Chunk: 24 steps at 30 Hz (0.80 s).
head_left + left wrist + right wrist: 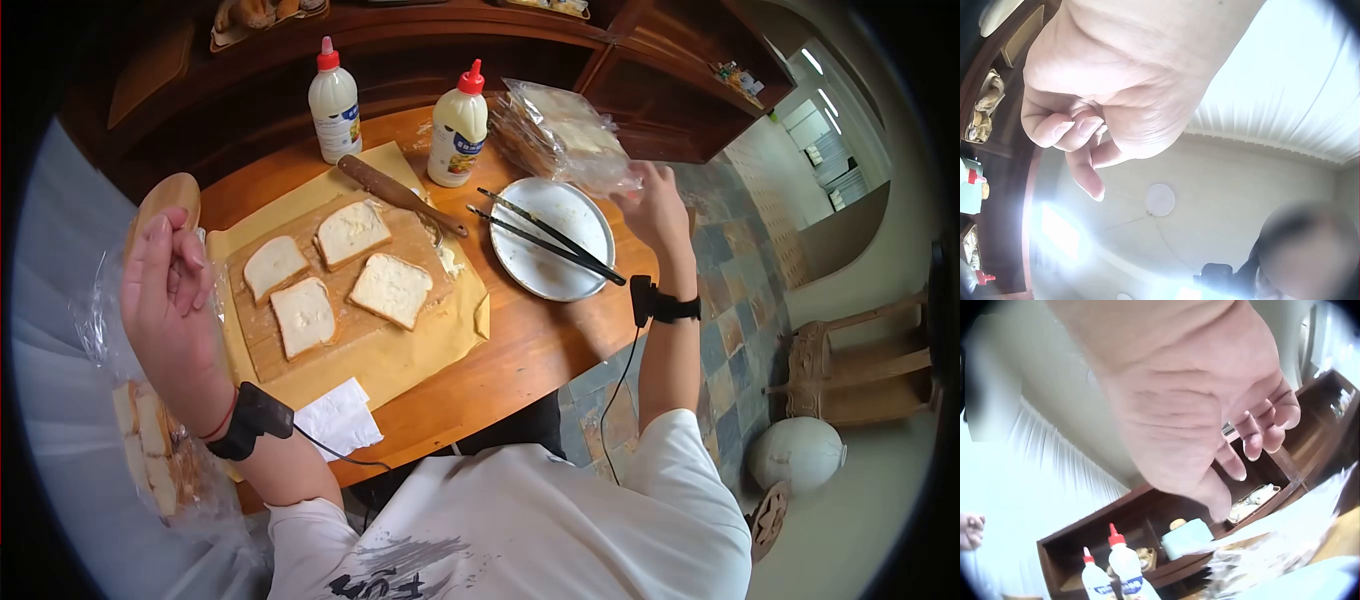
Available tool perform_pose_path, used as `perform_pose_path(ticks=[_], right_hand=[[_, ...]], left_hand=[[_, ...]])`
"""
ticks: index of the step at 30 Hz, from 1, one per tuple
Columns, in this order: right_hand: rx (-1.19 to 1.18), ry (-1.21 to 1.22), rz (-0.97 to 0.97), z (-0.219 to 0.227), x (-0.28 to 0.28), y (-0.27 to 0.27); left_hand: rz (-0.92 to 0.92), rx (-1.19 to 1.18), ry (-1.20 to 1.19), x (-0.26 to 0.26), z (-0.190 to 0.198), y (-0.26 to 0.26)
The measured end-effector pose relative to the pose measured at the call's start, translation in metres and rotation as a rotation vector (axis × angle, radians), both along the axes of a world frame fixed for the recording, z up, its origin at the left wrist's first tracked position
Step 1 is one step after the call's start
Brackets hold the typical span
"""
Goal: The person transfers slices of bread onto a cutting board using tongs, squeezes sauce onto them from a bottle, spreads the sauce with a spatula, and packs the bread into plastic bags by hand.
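My left hand (170, 285) is raised at the left of the table with its fingers loosely curled and nothing in them. Beside it, four-sided bread slices such as this one (303, 317) lie on a wooden cutting board (340, 335). The right hand (655, 205) hovers at the table's right side, its fingertips right at the edge of a clear plastic bag of sliced bread (570, 130). From the right wrist, this hand (1204, 419) shows loosely bent fingers, the crinkled plastic (1272, 550) just below them.
A white plate (515, 265) carries black chopsticks (560, 245). Two red-capped squeeze bottles (335, 105) stand at the back. A wooden-handled spreader (385, 187) lies across the board's corner. White tissue (340, 415) sits at the front edge; another bread bag (155, 450) is at left.
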State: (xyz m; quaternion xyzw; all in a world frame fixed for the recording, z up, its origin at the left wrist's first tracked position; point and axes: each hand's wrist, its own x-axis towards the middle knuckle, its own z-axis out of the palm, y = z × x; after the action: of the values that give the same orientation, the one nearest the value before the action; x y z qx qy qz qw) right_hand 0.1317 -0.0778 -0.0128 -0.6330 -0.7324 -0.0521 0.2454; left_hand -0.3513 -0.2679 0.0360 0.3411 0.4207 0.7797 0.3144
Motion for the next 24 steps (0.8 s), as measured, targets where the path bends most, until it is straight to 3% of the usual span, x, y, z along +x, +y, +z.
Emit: perform_pose_path(ticks=[4,5,8,11,18,21,24], right_hand=[[-0.099,-0.124,0.125,0.001,-0.02,-0.011],[0.015,-0.192,0.127,-0.004,-0.026,-0.01],[0.051,-0.177,0.154,-0.016,-0.029,0.005],[0.178,-0.065,0.172,-0.012,-0.033,0.016],[0.441,0.344,-0.001,0.057,-0.043,0.013],[0.611,0.356,0.051,0.088,-0.063,-0.016],[0.607,0.388,0.24,0.108,-0.104,-0.059]], left_hand=[[-0.025,0.041,-0.012,-0.008,-0.001,-0.004],[-0.027,0.039,-0.011,-0.011,-0.003,-0.005],[-0.082,0.08,-0.004,-0.015,-0.003,-0.005],[-0.064,0.056,0.017,-0.011,0.002,-0.008],[-0.041,0.077,0.01,0.0,0.009,-0.011],[-0.01,0.083,0.013,0.006,0.015,-0.013],[0.014,0.077,0.032,0.003,0.017,-0.022]])
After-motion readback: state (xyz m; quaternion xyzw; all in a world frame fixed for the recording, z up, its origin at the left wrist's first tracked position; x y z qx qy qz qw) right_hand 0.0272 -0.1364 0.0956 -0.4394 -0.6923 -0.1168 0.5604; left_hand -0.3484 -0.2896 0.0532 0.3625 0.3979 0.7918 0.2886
